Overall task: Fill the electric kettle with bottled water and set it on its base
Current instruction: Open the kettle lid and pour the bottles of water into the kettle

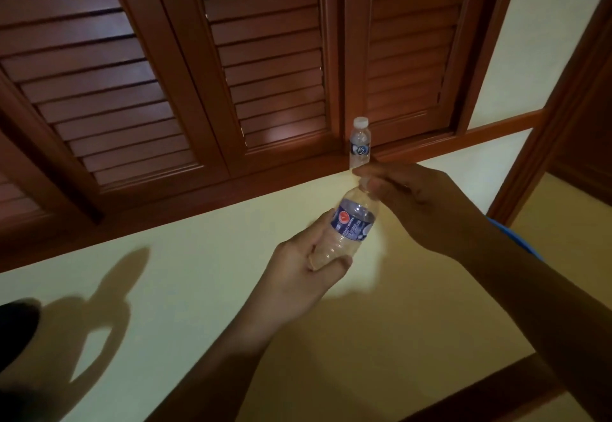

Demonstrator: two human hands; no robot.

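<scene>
My left hand (303, 264) grips the lower body of a small clear water bottle (351, 219) with a blue label, held tilted in front of me. My right hand (407, 199) is curled over the bottle's neck, with fingers and thumb pinching round the cap, which they hide. A second small bottle (360, 141) with a white cap stands upright on the wooden ledge behind. A dark rounded shape (15, 332) at the left edge casts a kettle-like shadow with a handle on the pale surface; I cannot tell what it is.
Brown louvred wooden shutters (165, 74) fill the upper view above a wooden ledge (231, 189). A pale yellow surface (165, 305) lies below. A wooden frame (563, 97) runs down the right side, with something blue (516, 236) behind my right forearm.
</scene>
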